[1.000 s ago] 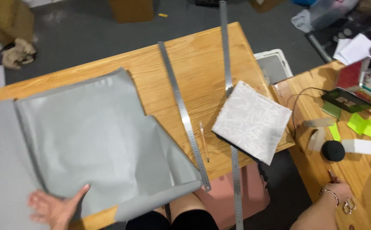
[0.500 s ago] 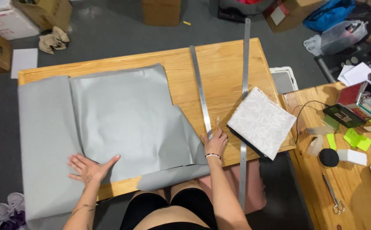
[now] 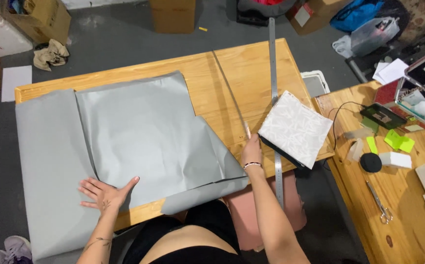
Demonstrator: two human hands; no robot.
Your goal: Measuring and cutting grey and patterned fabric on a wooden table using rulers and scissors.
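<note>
Head view, looking down on a wooden worktable (image 3: 207, 73). Left hand (image 3: 106, 191), lower left of the frame, lies flat with fingers spread apart, palm pressed on the grey sheet material (image 3: 139, 137); it grips nothing. Right hand (image 3: 251, 150), at centre, rests on the table at the sheet's right edge, fingers drawn together around what appears to be a slim pencil or stick (image 3: 247, 131); whether it is truly pinched cannot be told at this size. The near end of a thin metal ruler (image 3: 229, 90) reaches this hand and runs diagonally toward the upper centre of the frame.

Grey sheet covers the left and middle of the table, overhanging its left and near edges; a second layer lies on top, with a stepped outline at its upper right and a slanted edge at lower right. Judged from this, the sheet is laid out and held down, and some shaping of the upper layer seems done; no fresh mark or cut at the right hand can be made out.

Just right of the right hand, a white patterned square pad (image 3: 295, 128) sits tilted, overlapping a second, longer steel rule (image 3: 274, 98) that runs vertically. At right, a side table (image 3: 403, 205) carries scissors (image 3: 379, 201), green tabs (image 3: 399, 141), a black round object (image 3: 370, 162). Cardboard boxes (image 3: 173, 14) stand on the floor along the upper edge.
</note>
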